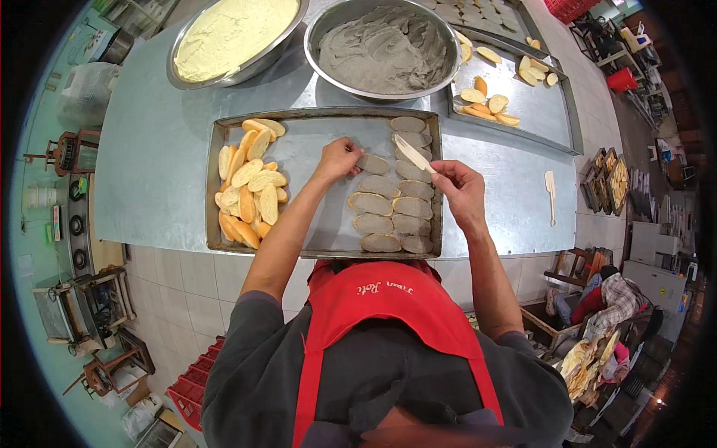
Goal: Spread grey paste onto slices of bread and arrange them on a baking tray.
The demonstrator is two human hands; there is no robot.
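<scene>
A rectangular metal baking tray point(330, 115) lies before me. Plain oval bread slices point(247, 173) are piled along its left side. On its right, bread slices coated with grey spread point(373, 204) lie in two columns. My left hand point(339, 159) has its fingertips at the left end of a grey-coated slice point(374, 164), at the top of the inner column. In my right hand point(460, 190) is a light-coloured spatula point(413, 154) with spread on its blade, above the outer column. Beyond the tray stands a steel bowl of grey spread point(386, 53).
A metal bowl of pale yellow cream point(235, 36) stands at the back left. Another tray point(518, 131) with bread slices is at the back right. A second spatula point(550, 196) lies on the metal table point(151, 168). A person point(610, 302) sits at the lower right.
</scene>
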